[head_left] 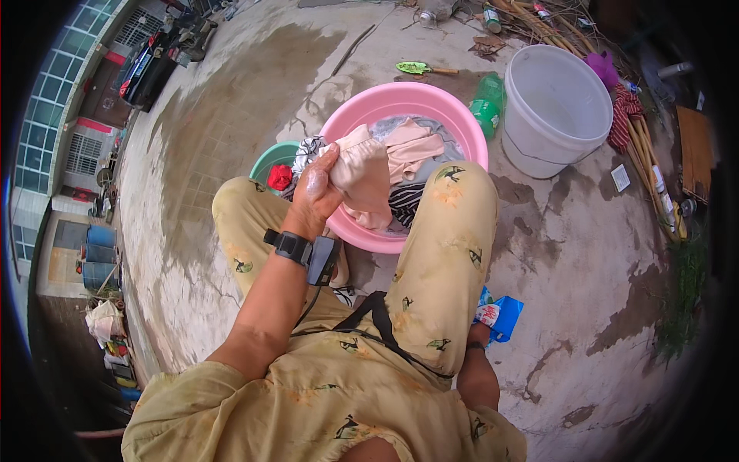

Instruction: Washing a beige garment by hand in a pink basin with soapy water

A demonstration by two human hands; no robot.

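Note:
My left hand (315, 191) is closed on a wet, pale pink garment (362, 173), lifted at the near left side of a pink basin (449, 94). Whitish suds or powder coat the back of that hand. In the basin lie more wet clothes, among them a pink cloth (412, 146) and a black-and-white striped cloth (406, 205). My right hand (479, 333) is low beside my right knee, against a blue packet (505, 318) on the ground side. My knee and the packet hide its fingers, so its grip does not show.
A green basin (260, 164) with clothes stands left of the pink one. To the right are a green plastic bottle (486, 106) and a large white bucket (517, 142). A green trowel (416, 68) lies beyond. Sticks (641, 154) and clutter line the right edge.

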